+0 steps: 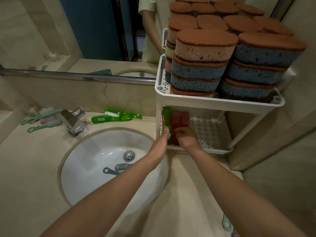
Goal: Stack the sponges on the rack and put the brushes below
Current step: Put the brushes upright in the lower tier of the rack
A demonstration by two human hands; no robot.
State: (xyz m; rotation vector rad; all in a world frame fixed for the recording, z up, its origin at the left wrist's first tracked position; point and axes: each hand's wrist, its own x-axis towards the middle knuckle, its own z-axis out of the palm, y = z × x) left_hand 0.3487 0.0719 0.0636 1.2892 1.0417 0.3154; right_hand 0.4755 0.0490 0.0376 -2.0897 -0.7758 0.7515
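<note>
Sponges: brown-topped blue and tan foam sponges stand in piled columns on the top tier of the white perforated plastic rack, directly above both hands; no loose sponge shows elsewhere, so this half of the task looks done.
Lower tier: red plastic brushes lie side by side at its near-left end, just beyond the fingers; the tier's floor to the right of the hands is bare.
Left hand: left hand grasps a translucent green plastic brush by its near end, the brush standing along the left wall of the lower tier, beside the red ones.
Right hand: right hand is curled over the near ends of the red brushes; whether it grips 1 or only steadies them, I cannot tell.
Left to do: green white-bristled brushes lie on the counter far left of the hands, pale mint brushes lie further left past the chrome tap, and 1 grey-blue brush lies in the white basin below the left forearm.
Progress: judged well past halfway, with brushes outstanding.
</note>
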